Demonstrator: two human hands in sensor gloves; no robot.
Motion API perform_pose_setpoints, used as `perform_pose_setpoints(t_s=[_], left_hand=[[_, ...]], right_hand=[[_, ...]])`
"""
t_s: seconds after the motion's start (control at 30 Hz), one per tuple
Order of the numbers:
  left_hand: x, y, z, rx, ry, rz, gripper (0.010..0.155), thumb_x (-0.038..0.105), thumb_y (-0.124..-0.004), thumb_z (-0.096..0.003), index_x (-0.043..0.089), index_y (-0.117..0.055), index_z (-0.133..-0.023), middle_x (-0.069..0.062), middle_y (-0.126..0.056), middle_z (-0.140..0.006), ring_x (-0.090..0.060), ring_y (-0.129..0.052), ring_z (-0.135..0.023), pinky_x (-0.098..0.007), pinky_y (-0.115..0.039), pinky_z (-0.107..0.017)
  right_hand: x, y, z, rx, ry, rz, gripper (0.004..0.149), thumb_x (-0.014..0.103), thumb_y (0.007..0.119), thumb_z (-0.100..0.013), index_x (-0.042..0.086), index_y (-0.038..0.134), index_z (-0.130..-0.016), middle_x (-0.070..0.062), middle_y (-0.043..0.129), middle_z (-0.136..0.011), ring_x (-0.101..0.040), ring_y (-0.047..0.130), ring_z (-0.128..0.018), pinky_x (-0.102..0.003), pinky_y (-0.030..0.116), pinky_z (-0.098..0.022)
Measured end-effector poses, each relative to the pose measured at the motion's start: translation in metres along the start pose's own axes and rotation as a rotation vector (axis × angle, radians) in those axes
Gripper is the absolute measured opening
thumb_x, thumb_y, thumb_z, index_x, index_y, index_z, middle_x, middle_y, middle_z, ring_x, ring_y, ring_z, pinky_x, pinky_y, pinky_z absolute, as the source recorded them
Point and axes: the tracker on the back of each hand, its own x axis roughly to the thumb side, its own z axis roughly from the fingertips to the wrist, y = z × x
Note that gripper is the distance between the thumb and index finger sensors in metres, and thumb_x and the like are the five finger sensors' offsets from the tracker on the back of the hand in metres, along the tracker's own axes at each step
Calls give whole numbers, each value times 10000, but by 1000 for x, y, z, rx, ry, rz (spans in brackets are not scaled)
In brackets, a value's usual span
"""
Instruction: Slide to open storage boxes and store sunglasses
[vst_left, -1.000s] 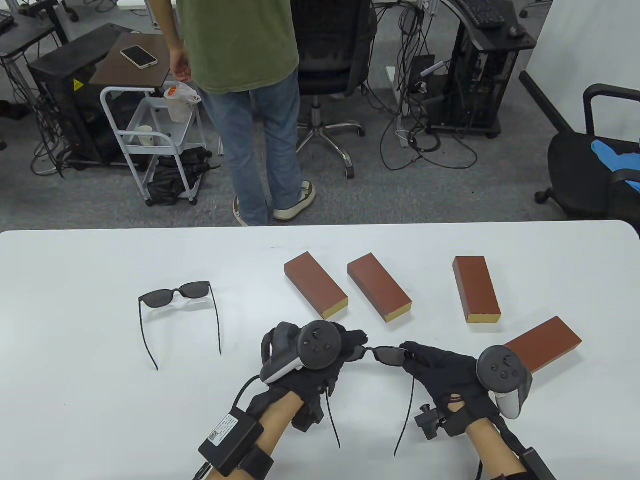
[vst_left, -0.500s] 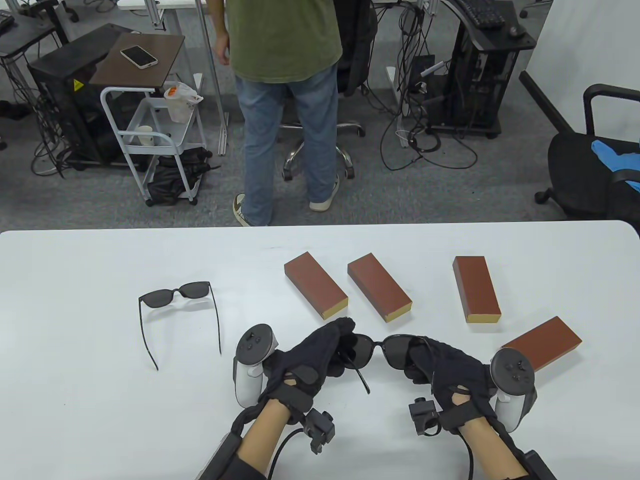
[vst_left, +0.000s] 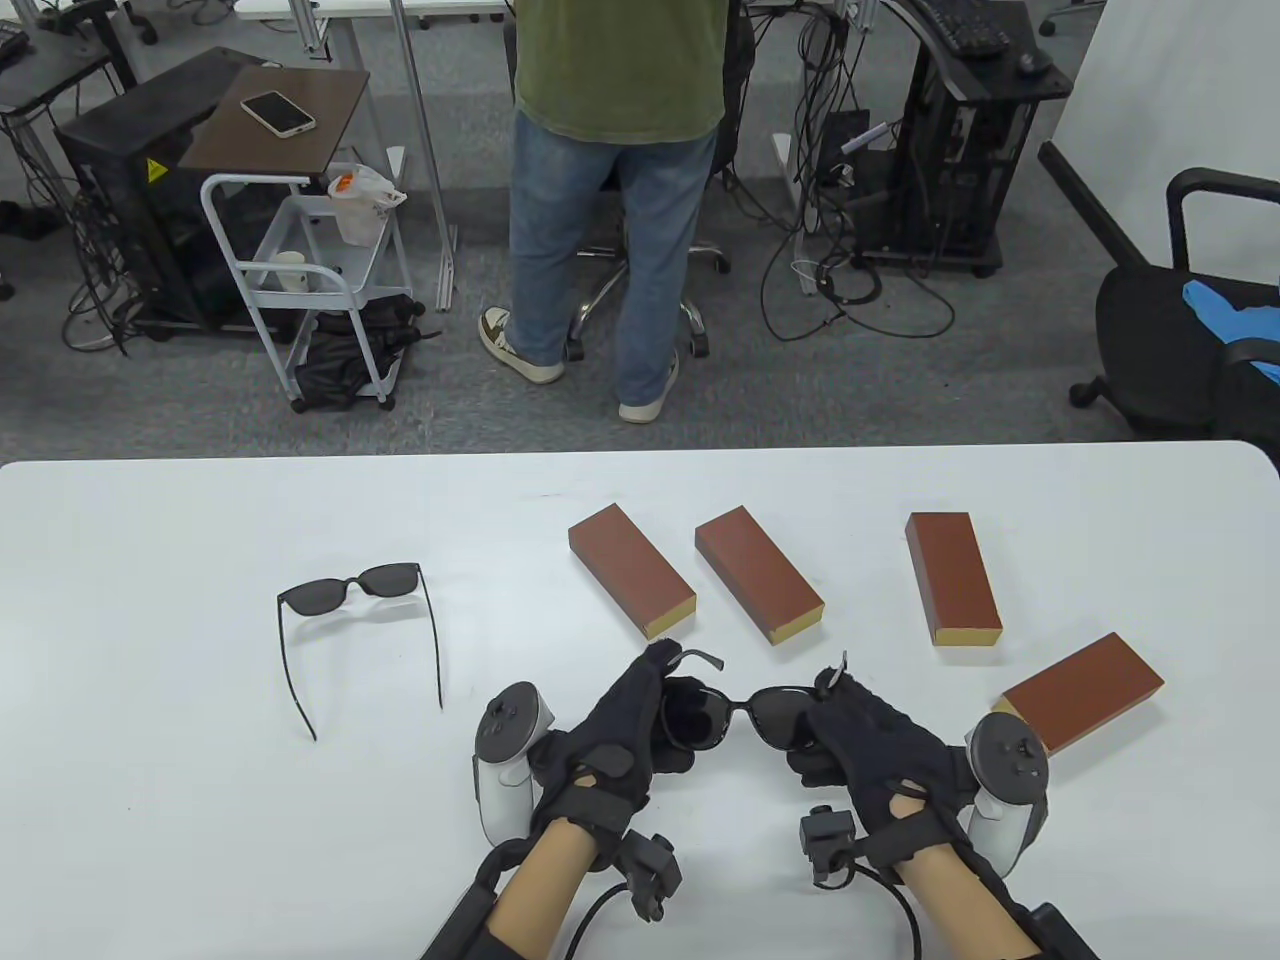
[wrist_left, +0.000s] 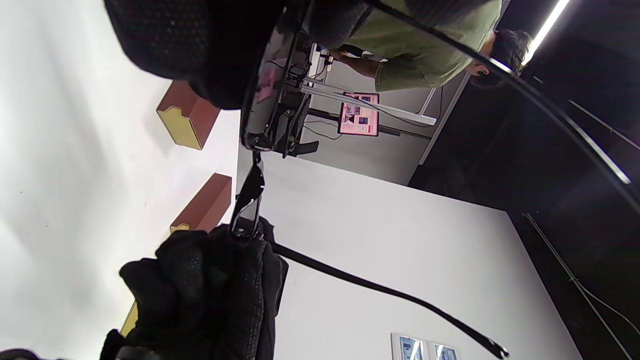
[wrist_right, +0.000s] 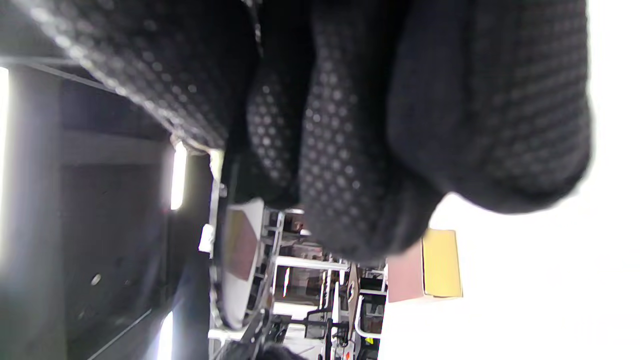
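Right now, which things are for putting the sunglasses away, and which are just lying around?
For the job: held sunglasses, left hand, right hand, other sunglasses, four brown boxes.

Just around: phone, white cart, office chair.

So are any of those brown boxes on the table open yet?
No, in the table view all four brown boxes lie shut on the table, none slid open.

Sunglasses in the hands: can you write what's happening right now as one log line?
left hand: holds sunglasses | right hand: holds same pair | second pair: on table | storage boxes: four, shut
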Motion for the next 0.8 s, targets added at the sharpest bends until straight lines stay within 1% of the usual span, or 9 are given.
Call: perform_pose_setpoints(t_s=[0.07, 0.17, 0.27, 0.33, 0.37, 0.47, 0.53, 0.67, 0.8], left_hand=[[-1, 3, 1, 17, 0, 4, 661, 572, -531, -543, 294, -453, -1137, -129, -659, -1080, -319, -818, -854, -495, -737, -587], [-2, 7, 3, 27, 3, 12, 660, 568, -528, -542, 289, -455, -1136, -129, -670, -1073, -317, -827, -842, -492, -743, -578], [-3, 9, 3, 44, 6, 13, 660, 564, -528, -543, 281, -456, -1135, -129, -681, -1065, -314, -836, -830, -487, -749, -569], [-4, 10, 4, 64, 13, 9, 660, 562, -536, -543, 274, -464, -1132, -129, -696, -1054, -307, -851, -813, -480, -759, -558], [-4, 10, 4, 68, 16, 7, 659, 557, -547, -545, 264, -472, -1130, -132, -705, -1047, -305, -859, -803, -478, -764, -550], [-4, 10, 4, 98, 26, -30, 642, 524, -592, -551, 241, -498, -1119, -124, -735, -1024, -286, -891, -770, -465, -788, -523], [-4, 11, 5, 140, 34, -66, 618, 480, -639, -547, 227, -539, -1102, -112, -778, -992, -270, -924, -731, -456, -811, -494], [-3, 13, 5, 182, 31, -111, 584, 427, -683, -536, 218, -597, -1075, -96, -836, -946, -246, -969, -673, -437, -845, -455], [-4, 15, 5, 207, 25, -135, 562, 388, -712, -527, 218, -635, -1058, -95, -861, -922, -243, -985, -643, -437, -855, -439]], right_hand=[[0, 4, 0, 46, -36, 19, 507, 370, 918, -321, 222, 776, -784, -30, 1081, -409, -179, 1138, -271, -311, 994, -166], [1, 8, 0, 70, -71, 9, 488, 361, 910, -325, 244, 780, -780, -42, 1080, -415, -191, 1134, -277, -320, 989, -172], [1, 11, -1, 108, -106, 22, 508, 362, 903, -325, 221, 764, -794, -48, 1070, -445, -204, 1126, -309, -329, 984, -196], [1, 12, -3, 170, -158, 6, 535, 378, 893, -330, 206, 742, -813, -61, 1056, -503, -230, 1114, -370, -344, 975, -241], [2, 13, -3, 185, -164, -4, 569, 394, 898, -323, 195, 723, -827, -78, 1041, -547, -253, 1102, -409, -358, 967, -270], [3, 15, -3, 234, -193, -41, 697, 521, 891, -290, 176, 680, -858, -112, 1007, -622, -296, 1073, -485, -386, 948, -326], [3, 16, -3, 261, -203, -71, 741, 607, 844, -294, 170, 674, -868, -131, 992, -651, -326, 1055, -513, -406, 934, -347], [1, 16, -2, 264, -198, -110, 719, 654, 758, -317, 175, 711, -851, -142, 996, -652, -347, 1049, -514, -419, 928, -348], [1, 15, -1, 253, -189, -109, 658, 638, 738, -335, 192, 763, -818, -128, 1014, -630, -339, 1059, -495, -416, 933, -333]])
